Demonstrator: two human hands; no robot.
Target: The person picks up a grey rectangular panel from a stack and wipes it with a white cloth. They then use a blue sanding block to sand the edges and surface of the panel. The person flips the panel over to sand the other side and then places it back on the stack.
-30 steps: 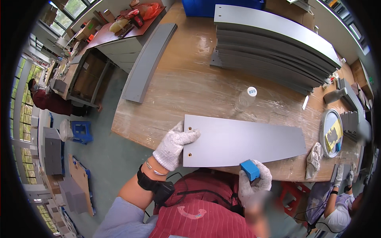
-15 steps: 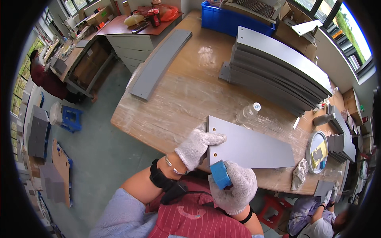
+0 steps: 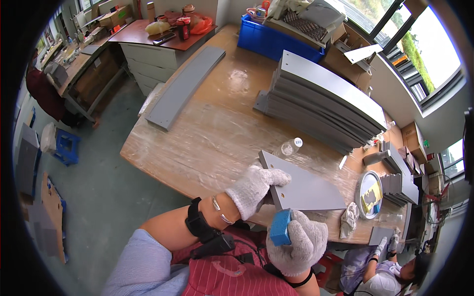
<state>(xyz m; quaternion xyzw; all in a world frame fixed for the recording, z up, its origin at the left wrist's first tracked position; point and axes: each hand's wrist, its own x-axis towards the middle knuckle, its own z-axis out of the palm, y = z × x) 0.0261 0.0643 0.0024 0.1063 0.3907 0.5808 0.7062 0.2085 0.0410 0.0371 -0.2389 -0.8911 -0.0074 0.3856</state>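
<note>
A flat grey panel (image 3: 308, 186) with two holes near its left end juts over the table's near edge. My left hand (image 3: 256, 190), in a white knitted glove, grips that left end, thumb on top and fingers underneath. Close by, my right hand (image 3: 300, 241), gloved the same way, is closed around a blue sponge-like block (image 3: 280, 228). The block is just below the panel's near left corner, apart from it. Behind the panel stands a clear bottle (image 3: 290, 146) with a white cap.
A tall stack of grey panels (image 3: 321, 103) fills the table's far right. One long grey panel (image 3: 187, 89) lies at the far left. To the right are a round white lid (image 3: 363, 200) and a crumpled cloth (image 3: 349, 219). A co-worker (image 3: 382, 269) sits at the lower right.
The panel's left end has tilted up, showing its edge. My right hand and the blue block have moved slightly right and away from the panel's end. The whole view has shifted.
</note>
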